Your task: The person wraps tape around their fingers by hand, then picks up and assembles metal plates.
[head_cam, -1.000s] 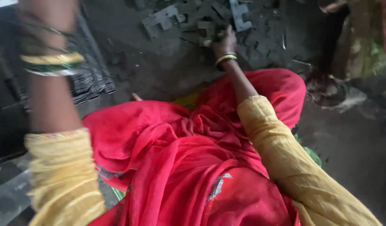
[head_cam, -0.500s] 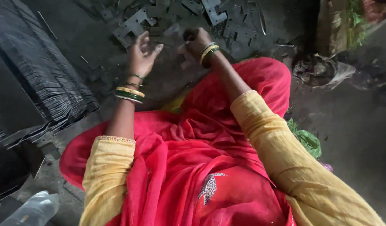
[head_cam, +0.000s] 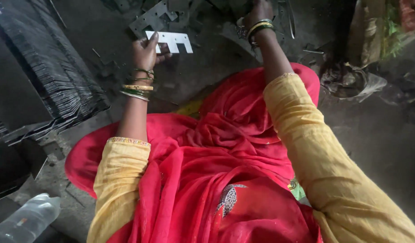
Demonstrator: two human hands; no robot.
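Metal plate [head_cam: 171,41] pinched in left hand [head_cam: 145,53]; right hand [head_cam: 258,11] grip unclear among scrap.

Dim, murky light overall, floor lost in shadow, soft blur at the edges, colours slightly washed.

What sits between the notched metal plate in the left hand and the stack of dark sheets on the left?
Nothing visible blocks it. The left hand holds the pale notched metal plate above bare dark floor, which carries only small scraps up to the edge of the stack of dark sheets.
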